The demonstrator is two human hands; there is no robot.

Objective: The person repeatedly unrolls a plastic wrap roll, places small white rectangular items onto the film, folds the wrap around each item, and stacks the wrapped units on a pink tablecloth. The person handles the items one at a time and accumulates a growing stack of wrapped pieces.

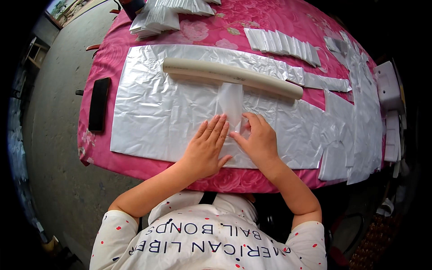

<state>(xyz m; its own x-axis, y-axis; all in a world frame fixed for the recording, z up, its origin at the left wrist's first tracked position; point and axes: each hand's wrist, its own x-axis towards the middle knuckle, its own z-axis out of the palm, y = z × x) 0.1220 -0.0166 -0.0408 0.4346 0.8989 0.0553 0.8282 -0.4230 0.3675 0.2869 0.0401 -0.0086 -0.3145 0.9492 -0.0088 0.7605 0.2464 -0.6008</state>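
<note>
A narrow, folded translucent plastic bag lies upright across a wide stack of silvery-white plastic film. My left hand is flat on the stack, fingers stretched out, its fingertips against the bag's lower left edge. At the bag's lower right edge my right hand is curled, with thumb and forefinger around a bit of the film. The exact contact of its fingertips is partly hidden. Just beyond the bag, a long beige plastic pipe rests across the stack, touching or nearly touching the bag's far end.
A pink flowered tablecloth covers the table. A black phone lies at the left edge. Folded bags stand in fanned piles, one at the back left and another at the back right. Loose plastic sheets hang over the right side.
</note>
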